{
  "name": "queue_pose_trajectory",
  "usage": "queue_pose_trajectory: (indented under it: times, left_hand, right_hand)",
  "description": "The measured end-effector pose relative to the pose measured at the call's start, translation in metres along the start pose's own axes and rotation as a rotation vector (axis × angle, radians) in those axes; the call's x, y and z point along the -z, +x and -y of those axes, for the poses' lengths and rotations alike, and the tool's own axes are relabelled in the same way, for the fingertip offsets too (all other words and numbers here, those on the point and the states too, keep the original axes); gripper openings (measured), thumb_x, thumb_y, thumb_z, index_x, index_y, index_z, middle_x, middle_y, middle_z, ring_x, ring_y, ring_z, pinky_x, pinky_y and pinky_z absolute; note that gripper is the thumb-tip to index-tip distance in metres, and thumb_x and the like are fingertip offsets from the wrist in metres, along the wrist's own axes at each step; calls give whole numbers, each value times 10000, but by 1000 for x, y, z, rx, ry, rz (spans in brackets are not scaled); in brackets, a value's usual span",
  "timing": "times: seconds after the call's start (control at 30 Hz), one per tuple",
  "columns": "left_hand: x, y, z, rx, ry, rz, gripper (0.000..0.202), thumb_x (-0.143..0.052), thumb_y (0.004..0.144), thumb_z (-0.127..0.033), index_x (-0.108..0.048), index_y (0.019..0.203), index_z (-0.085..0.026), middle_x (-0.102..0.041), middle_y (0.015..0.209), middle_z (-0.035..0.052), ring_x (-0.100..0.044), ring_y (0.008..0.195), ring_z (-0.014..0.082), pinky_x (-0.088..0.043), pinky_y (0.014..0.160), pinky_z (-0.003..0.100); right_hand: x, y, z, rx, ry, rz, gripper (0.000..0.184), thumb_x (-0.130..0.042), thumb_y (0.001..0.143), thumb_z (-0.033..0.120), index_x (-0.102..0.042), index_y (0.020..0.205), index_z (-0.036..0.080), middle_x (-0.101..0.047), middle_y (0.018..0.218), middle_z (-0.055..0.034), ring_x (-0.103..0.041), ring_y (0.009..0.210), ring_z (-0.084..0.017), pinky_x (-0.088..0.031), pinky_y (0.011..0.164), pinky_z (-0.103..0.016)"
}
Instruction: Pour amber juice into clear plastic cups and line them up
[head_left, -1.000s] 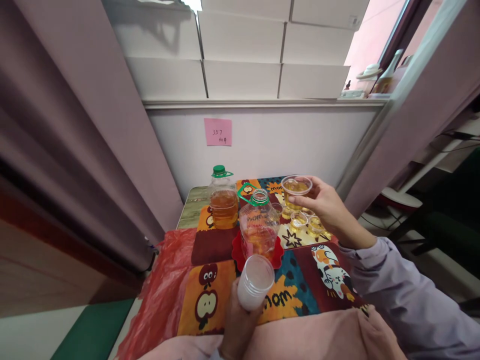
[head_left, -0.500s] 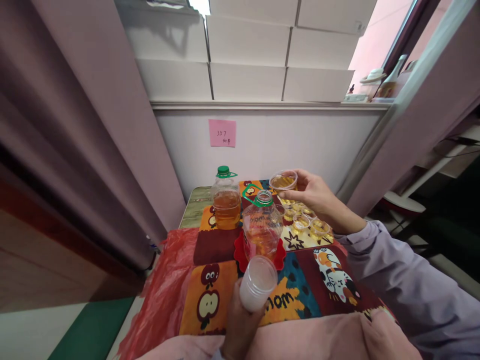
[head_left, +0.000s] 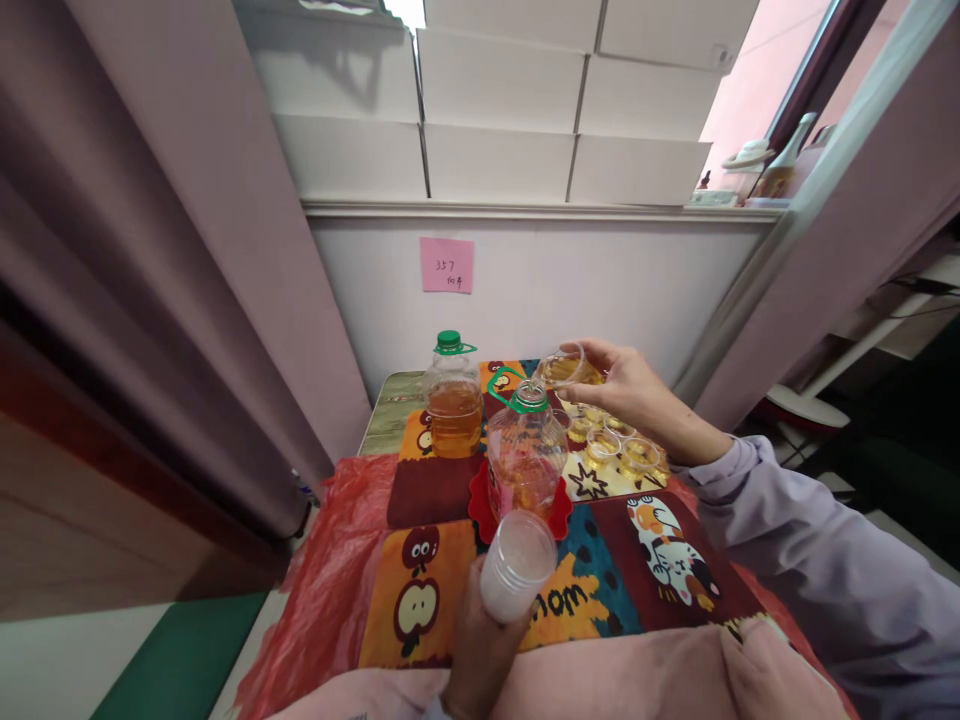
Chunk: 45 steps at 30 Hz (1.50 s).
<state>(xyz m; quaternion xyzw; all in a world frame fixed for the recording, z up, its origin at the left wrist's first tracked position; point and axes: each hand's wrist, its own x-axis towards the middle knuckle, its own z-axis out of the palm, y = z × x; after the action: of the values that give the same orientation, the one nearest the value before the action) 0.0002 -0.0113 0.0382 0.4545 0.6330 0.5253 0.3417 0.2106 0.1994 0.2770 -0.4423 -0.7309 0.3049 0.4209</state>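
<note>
A stack of clear plastic cups is gripped in my left hand, close to the near side of the table. My right hand holds one clear plastic cup of yellow liquid, tilted left with its rim at the mouth of an uncapped jug. This jug has a green handle ring and some amber liquid low inside; it stands on a red scalloped tray. Several small cups of yellow liquid stand below and right of my right hand.
A second jug, green-capped and partly full of amber liquid, stands at the back left. A colourful patterned cloth and red plastic sheeting cover the table. Behind is a white wall with a pink note.
The cup in my right hand has tipped from nearly level to leaning left, its rim now at the open jug's mouth. My left hand and the stack have stayed almost still.
</note>
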Motion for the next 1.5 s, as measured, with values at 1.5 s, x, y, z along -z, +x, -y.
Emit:
queue_pose_trajectory:
  times: [1.5]
  left_hand:
    - [-3, 0, 3, 25, -27, 23, 522, -841, 718, -423, -752, 1184, -207, -831, 1098, 120, -799, 1011, 347, -642, 952, 506]
  right_hand:
    - [2, 10, 25, 258, -527, -45, 659, -881, 764, 168, -829, 1410, 291, -858, 1342, -81, -815, 1206, -358, -653, 1080, -525]
